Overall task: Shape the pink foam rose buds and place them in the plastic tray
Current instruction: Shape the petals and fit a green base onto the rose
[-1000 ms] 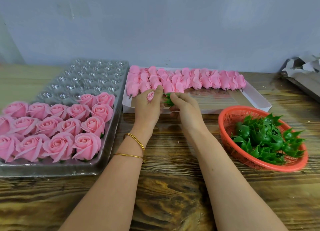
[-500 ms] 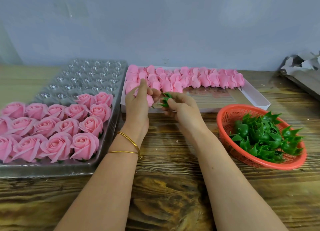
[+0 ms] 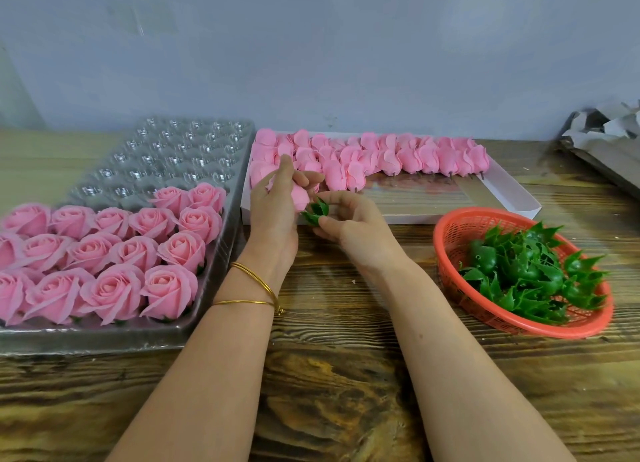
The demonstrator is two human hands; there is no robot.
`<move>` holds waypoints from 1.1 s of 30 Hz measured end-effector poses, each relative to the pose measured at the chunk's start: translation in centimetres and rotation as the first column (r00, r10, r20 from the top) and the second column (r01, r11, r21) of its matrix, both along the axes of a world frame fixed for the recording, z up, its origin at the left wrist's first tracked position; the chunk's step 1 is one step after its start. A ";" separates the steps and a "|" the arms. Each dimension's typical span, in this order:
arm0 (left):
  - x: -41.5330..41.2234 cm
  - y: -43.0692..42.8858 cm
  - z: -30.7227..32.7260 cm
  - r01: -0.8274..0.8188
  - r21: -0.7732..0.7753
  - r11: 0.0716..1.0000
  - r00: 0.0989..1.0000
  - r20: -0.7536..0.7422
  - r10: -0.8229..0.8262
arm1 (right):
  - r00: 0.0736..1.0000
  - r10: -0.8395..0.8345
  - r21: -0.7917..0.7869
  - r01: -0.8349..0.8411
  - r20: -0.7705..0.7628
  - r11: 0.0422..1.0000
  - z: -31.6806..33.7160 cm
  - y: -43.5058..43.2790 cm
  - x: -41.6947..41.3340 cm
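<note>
My left hand [image 3: 277, 212] grips a pink foam rose bud [image 3: 299, 195] at the near left corner of the white box [image 3: 498, 193]. My right hand [image 3: 353, 224] pinches a green plastic calyx [image 3: 317, 212] right below the bud, touching it. Behind them, several closed pink buds [image 3: 408, 158] lie in rows along the far side of the box. To the left, the clear plastic tray [image 3: 166, 153] holds several opened pink roses [image 3: 114, 250] in its near half; its far cups hold nothing.
A red plastic basket [image 3: 450, 247] full of green calyxes [image 3: 533, 274] sits on the wooden table at the right. Crumpled grey paper [image 3: 609, 132] lies at the far right edge. A pale wall stands close behind the box and tray.
My left hand has lifted the bud off the row and turned it stem-down toward me. My right hand has brought the green calyx up against the bud's base.
</note>
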State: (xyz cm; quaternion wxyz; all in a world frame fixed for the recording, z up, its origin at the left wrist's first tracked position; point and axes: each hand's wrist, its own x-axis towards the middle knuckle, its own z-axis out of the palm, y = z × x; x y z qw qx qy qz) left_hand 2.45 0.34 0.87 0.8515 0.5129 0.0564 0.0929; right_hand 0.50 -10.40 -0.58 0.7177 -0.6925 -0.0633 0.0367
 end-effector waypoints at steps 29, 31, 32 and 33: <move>0.4 -0.3 -1.4 -0.031 0.358 0.933 0.991 0.129 -0.017 | 0.994 -0.093 -0.070 0.097 0.063 0.993 -0.2 0.0 -0.1; 0.3 -0.4 -1.4 -0.032 0.377 0.926 0.991 0.133 -0.020 | 0.993 -0.100 -0.066 0.104 0.058 0.992 -0.1 0.0 -0.1; 0.3 -0.4 -1.4 -0.031 0.392 0.920 0.991 0.134 -0.023 | 0.993 -0.103 -0.059 0.106 0.055 0.993 -0.1 0.0 -0.1; 0.3 -0.4 -1.4 -0.030 0.405 0.914 0.991 0.134 -0.027 | 0.993 -0.107 -0.053 0.110 0.054 0.993 -0.1 0.0 -0.1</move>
